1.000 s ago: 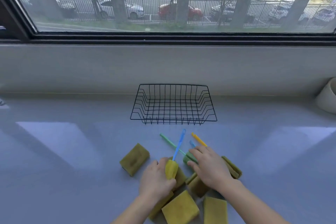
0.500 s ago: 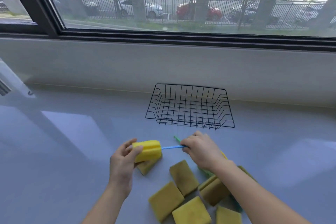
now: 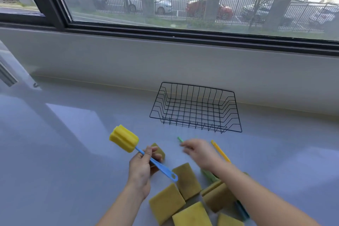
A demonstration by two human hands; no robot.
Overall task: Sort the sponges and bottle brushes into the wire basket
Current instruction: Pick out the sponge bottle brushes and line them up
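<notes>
Brush (image 3: 145, 154) is gripped mid-handle by the left hand (image 3: 142, 169), foam head up-left; basket (image 3: 195, 109) sits up-right; right hand (image 3: 199, 150) is blurred, loosely open.

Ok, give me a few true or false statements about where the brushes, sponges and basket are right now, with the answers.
1. The left hand holds the blue-handled brush. True.
2. The wire basket already holds sponges. False: nothing is in it.
3. The right hand grips a sponge. False: it is blurred above the counter, fingers loose, holding nothing.
4. A yellow-handled brush lies beside the right hand. True.
5. The held brush's foam head is green. False: yellow.
</notes>
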